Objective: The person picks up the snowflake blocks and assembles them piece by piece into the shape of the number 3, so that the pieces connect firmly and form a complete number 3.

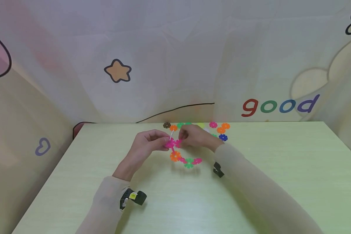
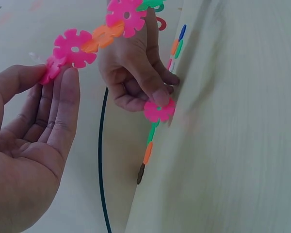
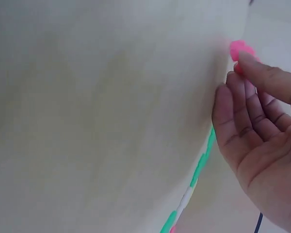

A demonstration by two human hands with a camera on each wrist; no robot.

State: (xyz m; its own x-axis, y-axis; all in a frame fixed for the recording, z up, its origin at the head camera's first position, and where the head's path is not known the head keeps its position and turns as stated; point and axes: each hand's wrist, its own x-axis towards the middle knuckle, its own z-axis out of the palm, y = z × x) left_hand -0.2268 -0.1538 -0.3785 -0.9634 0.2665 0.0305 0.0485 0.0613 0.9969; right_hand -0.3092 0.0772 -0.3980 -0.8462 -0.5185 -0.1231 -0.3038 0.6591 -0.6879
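My left hand (image 1: 150, 141) pinches a pink flower-shaped plastic disc (image 2: 51, 70) between thumb and fingertips. From it runs a linked chain: another pink disc (image 2: 73, 48), an orange disc (image 1: 175, 156) and a green disc (image 1: 188, 163), ending in a pink one (image 1: 197, 161). A thin white piece (image 1: 171, 134) stands up beside the left fingertips; its kind is unclear. Just to the right, my right hand (image 1: 197, 135) holds a separate pink disc (image 2: 159, 110) by thumb and fingers. In the head view the two held discs are close together; whether they touch, I cannot tell.
Loose discs lie along the table's back edge: brown (image 1: 166, 125), orange (image 1: 173, 128), green (image 1: 180, 125), pink (image 1: 213, 124) and blue (image 1: 223, 137), among several others. A printed cloth (image 1: 175, 65) hangs behind the pale table (image 1: 178, 201).
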